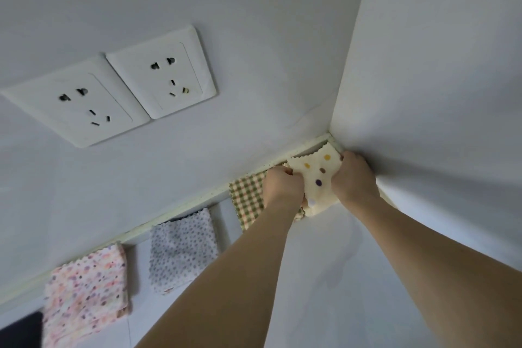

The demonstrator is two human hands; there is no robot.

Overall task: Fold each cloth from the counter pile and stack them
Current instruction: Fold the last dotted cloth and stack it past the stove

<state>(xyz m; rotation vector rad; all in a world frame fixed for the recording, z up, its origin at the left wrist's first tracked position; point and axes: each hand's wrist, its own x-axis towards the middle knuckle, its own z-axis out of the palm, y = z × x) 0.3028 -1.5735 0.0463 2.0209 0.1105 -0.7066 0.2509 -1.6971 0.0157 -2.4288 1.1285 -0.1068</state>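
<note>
gripping both side edges of a cream dotted cloth [317, 175], the fingers curl in from left & right. left hand [282, 185] pinches the cloth's left edge, fingers tucked under so tips are hidden; right hand [354, 175] grips the right edge the same way, knuckles up. cloth sits directly betw. the two hands, touching both, pushed into the corner where the back wall meets the side wall. long axis runs roughly away from the person, far zigzag edge near the trim strip [197, 205] at the wall base, near end bulging below the wrists. looks already folded at least once, judged by its thickness. it lies partly over a green checked cloth [247, 196], which shows to the left, under & beside the left hand. both hands equally near; neither has an advantage.

further left on the counter [319, 277], well apart: a white cloth w/ small dots [182, 248], then a pink floral cloth [84, 291], both flat along the wall. two sockets [113, 85] on the back wall above. likely step: pressing or squaring the dotted cloth onto the checked one.
</note>
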